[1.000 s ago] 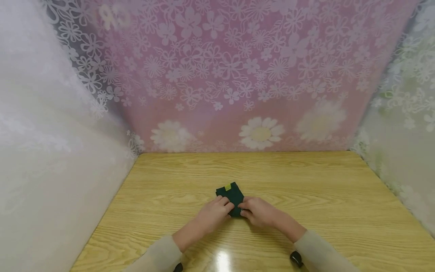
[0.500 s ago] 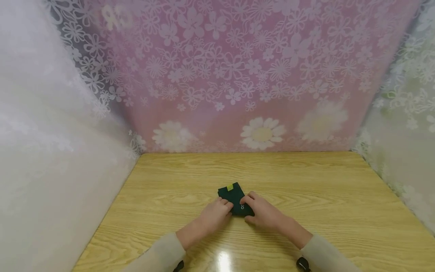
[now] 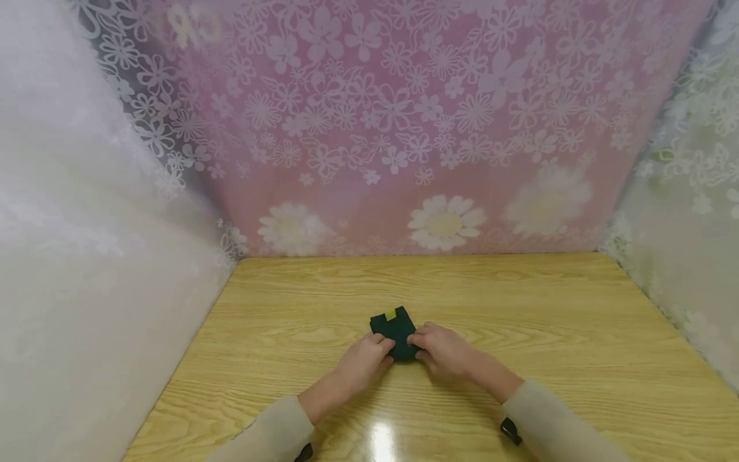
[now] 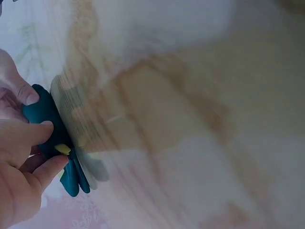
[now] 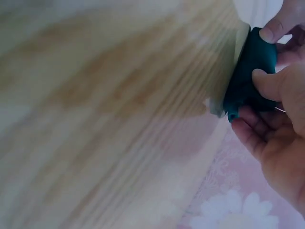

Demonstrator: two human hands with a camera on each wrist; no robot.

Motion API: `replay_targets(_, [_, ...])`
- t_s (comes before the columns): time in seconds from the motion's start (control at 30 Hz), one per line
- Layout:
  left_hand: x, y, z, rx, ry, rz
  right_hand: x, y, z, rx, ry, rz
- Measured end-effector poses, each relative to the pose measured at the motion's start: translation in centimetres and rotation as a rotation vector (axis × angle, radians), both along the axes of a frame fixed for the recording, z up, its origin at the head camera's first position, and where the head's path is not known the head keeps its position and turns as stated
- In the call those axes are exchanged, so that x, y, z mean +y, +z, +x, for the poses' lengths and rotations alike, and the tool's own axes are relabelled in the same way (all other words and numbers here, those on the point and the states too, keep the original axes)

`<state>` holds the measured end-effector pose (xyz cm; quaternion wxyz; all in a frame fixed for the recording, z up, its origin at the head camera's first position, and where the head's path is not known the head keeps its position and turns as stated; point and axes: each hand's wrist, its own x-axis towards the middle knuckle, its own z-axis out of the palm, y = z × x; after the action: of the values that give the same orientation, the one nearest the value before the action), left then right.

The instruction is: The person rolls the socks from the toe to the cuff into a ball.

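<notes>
A dark green folded cloth (image 3: 398,330) with a small yellow patch on its far edge lies on the wooden table, between both hands. My left hand (image 3: 362,362) pinches its near left side. On the near right side, my right hand (image 3: 447,351) pinches the edge, thumb nearest me. In the left wrist view the cloth (image 4: 47,119) looks thick and layered, with loose folds at one end and a thumb from each hand on its rounded near side. The right wrist view shows the cloth (image 5: 252,71) gripped by both hands, the fingers partly hidden behind it.
The wood-grain table (image 3: 288,301) stretches around the cloth. A pink flowered backdrop (image 3: 369,128) stands at its far edge, with pale walls at left (image 3: 115,289) and right (image 3: 681,256). A dark object (image 3: 510,431) shows beside the right sleeve.
Half a second ago the cloth's right part, with white lettering, spread out farther right. Now that side is narrower and rounded, the lettering mostly hidden. The left hand has hardly moved.
</notes>
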<state>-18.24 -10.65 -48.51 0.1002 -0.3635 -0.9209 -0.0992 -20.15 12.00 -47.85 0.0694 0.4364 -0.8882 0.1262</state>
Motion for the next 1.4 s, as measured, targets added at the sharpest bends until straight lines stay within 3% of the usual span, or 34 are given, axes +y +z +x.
replay_targets(0.23, [0.3,0.3,0.0,0.052,0.005,-0.085,0.0,0.4,-1.4,-0.428,-0.093,-0.071])
replay_targets(0.47, [0.7,0.4,0.2,0.194,-0.006,-0.290,0.5,0.1,-2.7,-0.639,-0.046,-0.173])
replay_targets(0.53, [0.8,0.4,0.2,0.187,-0.005,-0.309,1.0,-0.2,-2.9,-0.702,-0.066,-0.224])
replay_targets(0.63, [1.0,0.3,0.1,0.130,0.006,-0.275,1.5,-0.5,-2.9,-0.719,-0.119,-0.294])
replay_targets(0.7, [1.0,0.2,0.0,0.092,0.013,-0.244,1.6,-0.6,-2.6,-0.667,-0.161,-0.328])
replay_targets(0.77, [0.9,0.1,-0.1,0.064,0.017,-0.217,1.4,-0.6,-2.0,-0.520,-0.187,-0.313])
replay_targets(0.97, [0.4,0.2,-0.5,0.000,0.026,-0.135,0.1,-0.7,0.4,0.246,-0.057,-0.091])
replay_targets(1.03, [0.4,0.3,-0.6,-0.020,0.025,-0.115,-0.2,-0.7,0.9,0.401,-0.006,-0.011])
replay_targets(1.13, [0.4,0.3,-0.7,-0.040,0.015,-0.099,-0.3,-0.7,1.5,0.462,0.009,0.072])
replay_targets(1.4, [0.3,0.2,-0.9,-0.054,0.011,-0.091,-0.1,-1.0,1.5,0.323,-0.027,0.074])
